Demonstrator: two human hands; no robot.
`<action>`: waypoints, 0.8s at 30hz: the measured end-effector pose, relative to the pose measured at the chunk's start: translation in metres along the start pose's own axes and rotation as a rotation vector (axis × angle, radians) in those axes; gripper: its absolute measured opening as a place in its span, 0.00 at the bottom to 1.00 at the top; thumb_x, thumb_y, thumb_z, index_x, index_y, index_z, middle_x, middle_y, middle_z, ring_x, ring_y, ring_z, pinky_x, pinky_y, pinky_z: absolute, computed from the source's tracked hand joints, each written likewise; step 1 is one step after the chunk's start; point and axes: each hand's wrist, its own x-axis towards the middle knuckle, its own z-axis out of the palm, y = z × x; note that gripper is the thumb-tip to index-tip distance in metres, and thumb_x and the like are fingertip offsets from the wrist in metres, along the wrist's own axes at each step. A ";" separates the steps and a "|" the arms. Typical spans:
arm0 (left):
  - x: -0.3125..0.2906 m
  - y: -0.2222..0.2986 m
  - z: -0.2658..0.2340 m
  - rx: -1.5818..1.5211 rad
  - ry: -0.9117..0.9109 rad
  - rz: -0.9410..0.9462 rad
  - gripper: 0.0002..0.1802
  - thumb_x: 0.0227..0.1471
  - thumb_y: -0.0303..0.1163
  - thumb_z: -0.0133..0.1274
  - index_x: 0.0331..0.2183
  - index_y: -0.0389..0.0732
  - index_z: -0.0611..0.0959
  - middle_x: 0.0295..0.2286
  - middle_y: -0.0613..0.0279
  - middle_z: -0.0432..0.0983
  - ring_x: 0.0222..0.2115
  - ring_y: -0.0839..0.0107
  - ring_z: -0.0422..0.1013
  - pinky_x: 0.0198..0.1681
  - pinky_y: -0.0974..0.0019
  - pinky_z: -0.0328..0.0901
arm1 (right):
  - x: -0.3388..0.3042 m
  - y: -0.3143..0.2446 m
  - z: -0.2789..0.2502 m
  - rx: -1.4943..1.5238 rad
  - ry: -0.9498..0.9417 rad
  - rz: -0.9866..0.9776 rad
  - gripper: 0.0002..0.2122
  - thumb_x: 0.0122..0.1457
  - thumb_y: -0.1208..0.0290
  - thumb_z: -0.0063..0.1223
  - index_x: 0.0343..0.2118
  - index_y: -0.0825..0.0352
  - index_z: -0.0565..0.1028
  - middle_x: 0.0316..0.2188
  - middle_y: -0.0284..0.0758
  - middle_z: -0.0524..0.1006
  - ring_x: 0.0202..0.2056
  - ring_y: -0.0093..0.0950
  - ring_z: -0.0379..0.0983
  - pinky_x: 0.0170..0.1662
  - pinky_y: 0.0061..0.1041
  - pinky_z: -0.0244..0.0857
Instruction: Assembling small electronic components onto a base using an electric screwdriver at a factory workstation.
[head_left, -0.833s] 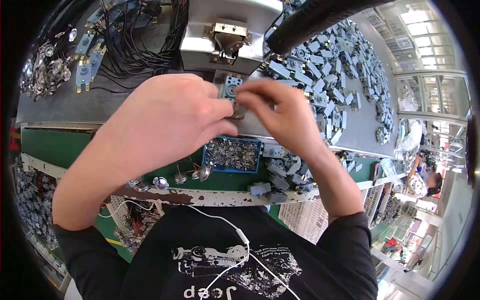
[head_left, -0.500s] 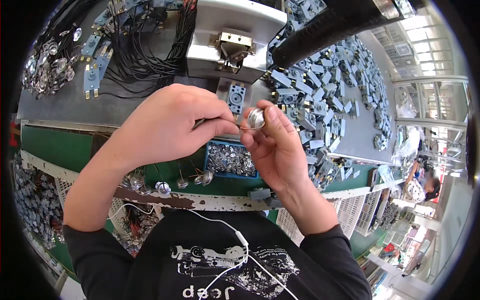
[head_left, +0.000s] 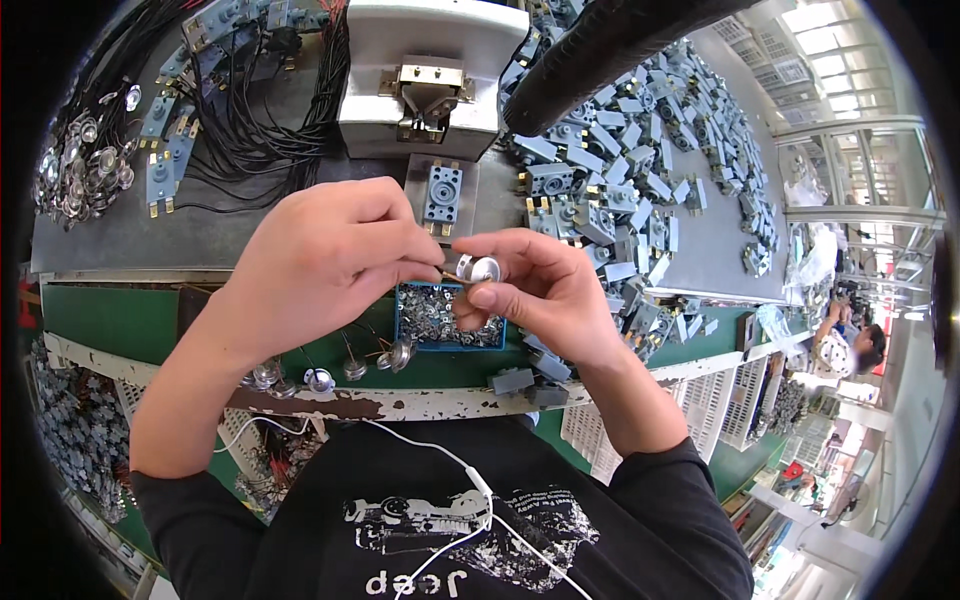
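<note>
My right hand [head_left: 550,295] pinches a round silver metal cap [head_left: 484,269] between thumb and fingers, its flat round face turned toward the right. A short orange-brown wire [head_left: 452,275] runs from the cap to my left hand [head_left: 335,250], whose thumb and forefinger are pressed together on it. Just beyond my fingertips, a blue-grey switch block [head_left: 443,193] with brass terminals lies on a metal plate in front of the silver metal fixture [head_left: 420,60]. Below my hands is a blue tray [head_left: 450,347] of small metal pieces, partly covered by my right fingers.
A large heap of blue-grey switch blocks [head_left: 620,180] spreads over the right side of the bench. A thick black tube [head_left: 600,70] crosses above it. Black wires [head_left: 270,130] and silver caps [head_left: 85,170] lie at left. More wired caps [head_left: 352,367] rest along the near edge.
My right hand has turned, tipping the cap over and bringing it lower and left. My left hand keeps its pinch near the wire. The whole scene has shifted slightly left in view.
</note>
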 end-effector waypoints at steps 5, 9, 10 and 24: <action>0.000 -0.013 0.001 -0.080 0.088 0.002 0.11 0.44 0.20 0.67 0.34 0.40 0.87 0.28 0.63 0.75 0.28 0.67 0.74 0.31 0.65 0.68 | 0.002 0.002 -0.006 0.000 0.054 -0.109 0.19 0.65 0.81 0.57 0.59 0.74 0.72 0.36 0.42 0.84 0.38 0.29 0.83 0.45 0.29 0.79; 0.000 -0.016 0.003 -0.153 0.105 0.003 0.15 0.43 0.14 0.66 0.35 0.40 0.87 0.29 0.64 0.75 0.29 0.71 0.74 0.31 0.69 0.68 | 0.003 0.004 -0.002 -0.036 0.095 -0.133 0.20 0.65 0.81 0.56 0.59 0.74 0.71 0.36 0.44 0.84 0.37 0.31 0.83 0.44 0.31 0.80; 0.001 -0.017 0.004 -0.179 0.124 0.022 0.15 0.43 0.13 0.65 0.36 0.40 0.88 0.29 0.64 0.75 0.29 0.71 0.74 0.30 0.70 0.69 | 0.003 0.004 -0.001 -0.039 0.108 -0.166 0.20 0.65 0.81 0.57 0.59 0.74 0.71 0.36 0.44 0.84 0.37 0.31 0.83 0.43 0.32 0.80; -0.010 -0.027 0.004 -0.091 -0.021 0.292 0.13 0.47 0.20 0.65 0.35 0.49 0.89 0.30 0.72 0.76 0.31 0.70 0.73 0.31 0.66 0.64 | 0.048 -0.025 -0.021 -0.079 -0.314 0.325 0.16 0.63 0.82 0.57 0.53 0.77 0.74 0.37 0.43 0.84 0.37 0.30 0.83 0.44 0.27 0.79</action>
